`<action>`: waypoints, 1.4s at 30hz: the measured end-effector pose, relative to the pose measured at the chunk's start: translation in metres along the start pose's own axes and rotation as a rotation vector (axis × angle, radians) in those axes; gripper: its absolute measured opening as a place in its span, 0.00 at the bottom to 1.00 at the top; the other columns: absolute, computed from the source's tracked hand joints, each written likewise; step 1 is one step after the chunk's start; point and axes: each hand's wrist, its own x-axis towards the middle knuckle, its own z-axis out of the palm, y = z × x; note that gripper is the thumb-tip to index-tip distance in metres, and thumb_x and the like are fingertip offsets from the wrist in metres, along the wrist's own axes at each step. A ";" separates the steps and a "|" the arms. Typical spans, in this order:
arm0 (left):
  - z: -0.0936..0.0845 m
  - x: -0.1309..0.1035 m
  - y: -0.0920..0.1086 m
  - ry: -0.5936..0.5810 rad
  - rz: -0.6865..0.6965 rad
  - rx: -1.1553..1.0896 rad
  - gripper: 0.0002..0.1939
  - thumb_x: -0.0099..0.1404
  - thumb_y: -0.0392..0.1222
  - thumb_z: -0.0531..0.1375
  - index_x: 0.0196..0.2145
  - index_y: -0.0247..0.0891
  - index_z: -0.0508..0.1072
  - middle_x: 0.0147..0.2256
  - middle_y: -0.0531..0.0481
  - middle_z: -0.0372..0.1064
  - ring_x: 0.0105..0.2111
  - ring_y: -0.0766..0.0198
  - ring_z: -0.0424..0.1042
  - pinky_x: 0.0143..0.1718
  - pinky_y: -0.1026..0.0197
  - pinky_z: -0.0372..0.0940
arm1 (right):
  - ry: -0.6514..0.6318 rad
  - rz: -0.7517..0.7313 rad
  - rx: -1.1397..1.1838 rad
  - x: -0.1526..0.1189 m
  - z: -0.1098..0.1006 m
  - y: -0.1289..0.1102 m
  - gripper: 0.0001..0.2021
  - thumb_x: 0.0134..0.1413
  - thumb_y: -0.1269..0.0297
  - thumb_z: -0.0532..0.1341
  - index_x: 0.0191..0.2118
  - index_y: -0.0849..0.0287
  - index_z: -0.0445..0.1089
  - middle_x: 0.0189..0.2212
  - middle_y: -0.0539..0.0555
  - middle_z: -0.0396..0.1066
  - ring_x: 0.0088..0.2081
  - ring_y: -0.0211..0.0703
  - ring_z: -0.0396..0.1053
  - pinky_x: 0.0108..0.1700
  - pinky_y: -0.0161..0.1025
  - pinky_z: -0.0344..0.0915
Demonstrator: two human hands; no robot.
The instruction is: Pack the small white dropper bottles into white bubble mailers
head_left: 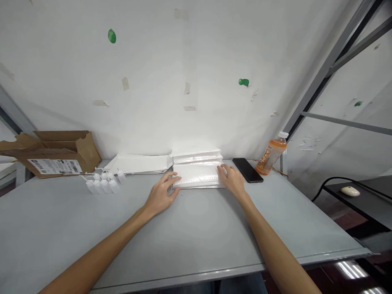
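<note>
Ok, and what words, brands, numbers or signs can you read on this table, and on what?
Nothing reads clearly enough to quote.
White label on the cardboard box: print and barcode-like marks, too small.
Drink bottle: lettering along its side, too blurred and angled.
White padded packets, phone, small white bottles: no text I can make out.

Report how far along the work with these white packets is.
Done, it seems: several white packets lie overlapped in a stack. In hand: the left hand is at the stack's left edge, the right hand at its right. Left, perhaps: the flat white pile and small white bottles sit apart, untouched; whether they need handling, I can't tell.
</note>
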 end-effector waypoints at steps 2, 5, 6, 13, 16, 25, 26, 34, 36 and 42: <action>-0.002 0.001 0.001 -0.009 -0.031 0.040 0.17 0.67 0.49 0.57 0.49 0.43 0.76 0.56 0.47 0.69 0.31 0.63 0.73 0.36 0.56 0.73 | 0.111 0.015 -0.051 0.006 -0.001 0.010 0.23 0.70 0.51 0.47 0.59 0.55 0.70 0.46 0.61 0.73 0.45 0.52 0.70 0.40 0.40 0.58; -0.005 0.002 0.003 -0.030 -0.064 0.078 0.18 0.67 0.51 0.57 0.51 0.44 0.75 0.56 0.47 0.68 0.34 0.61 0.74 0.36 0.55 0.73 | 0.375 0.067 -0.176 0.020 0.000 0.039 0.25 0.69 0.52 0.47 0.56 0.64 0.71 0.48 0.68 0.71 0.52 0.60 0.64 0.47 0.46 0.59; -0.005 0.002 0.003 -0.039 -0.069 0.088 0.19 0.67 0.52 0.57 0.52 0.44 0.75 0.57 0.47 0.68 0.34 0.61 0.74 0.37 0.55 0.73 | 0.434 0.070 -0.224 0.024 0.003 0.051 0.26 0.67 0.51 0.50 0.56 0.67 0.70 0.50 0.72 0.69 0.55 0.64 0.61 0.50 0.49 0.58; -0.007 0.002 0.002 -0.054 -0.064 0.072 0.20 0.68 0.53 0.56 0.52 0.45 0.75 0.58 0.47 0.67 0.32 0.62 0.73 0.39 0.54 0.72 | 0.372 0.070 -0.407 0.040 0.031 0.094 0.31 0.62 0.45 0.53 0.47 0.73 0.74 0.55 0.80 0.64 0.64 0.71 0.50 0.58 0.60 0.50; -0.008 0.002 0.003 -0.053 -0.066 0.060 0.19 0.68 0.54 0.56 0.52 0.45 0.75 0.58 0.47 0.66 0.29 0.65 0.72 0.39 0.54 0.73 | 0.364 0.070 -0.421 0.039 0.032 0.090 0.31 0.62 0.44 0.54 0.49 0.71 0.74 0.55 0.78 0.64 0.64 0.70 0.50 0.58 0.58 0.50; -0.013 0.004 0.005 -0.040 -0.037 0.036 0.19 0.69 0.54 0.54 0.49 0.44 0.76 0.57 0.46 0.67 0.36 0.61 0.75 0.37 0.55 0.73 | 0.360 0.064 -0.362 0.035 0.026 0.085 0.26 0.62 0.49 0.55 0.46 0.71 0.76 0.51 0.76 0.67 0.60 0.67 0.55 0.55 0.55 0.53; -0.014 0.004 0.005 -0.034 -0.035 0.037 0.19 0.69 0.53 0.55 0.49 0.44 0.76 0.57 0.46 0.67 0.37 0.60 0.75 0.37 0.55 0.72 | 0.395 0.051 -0.332 0.034 0.025 0.083 0.25 0.62 0.51 0.55 0.47 0.70 0.76 0.50 0.75 0.68 0.58 0.66 0.57 0.54 0.54 0.54; -0.019 0.010 -0.002 0.051 -0.008 0.034 0.17 0.69 0.53 0.55 0.47 0.44 0.77 0.54 0.46 0.70 0.41 0.59 0.75 0.36 0.58 0.70 | 0.255 -0.104 -0.170 0.023 0.021 0.047 0.19 0.65 0.62 0.52 0.35 0.64 0.79 0.37 0.64 0.74 0.46 0.52 0.65 0.40 0.40 0.58; -0.021 0.011 -0.003 0.058 -0.014 0.031 0.17 0.69 0.53 0.55 0.46 0.44 0.77 0.54 0.47 0.70 0.39 0.61 0.75 0.33 0.59 0.69 | 0.193 -0.094 -0.165 0.020 0.020 0.041 0.19 0.66 0.63 0.52 0.34 0.63 0.79 0.35 0.62 0.75 0.45 0.49 0.66 0.36 0.37 0.57; -0.024 0.013 -0.005 0.060 -0.019 0.028 0.16 0.69 0.52 0.55 0.44 0.43 0.78 0.51 0.48 0.73 0.36 0.62 0.75 0.32 0.60 0.69 | 0.167 -0.016 -0.166 0.018 0.014 0.041 0.17 0.67 0.64 0.52 0.38 0.63 0.79 0.40 0.61 0.77 0.46 0.47 0.68 0.32 0.36 0.54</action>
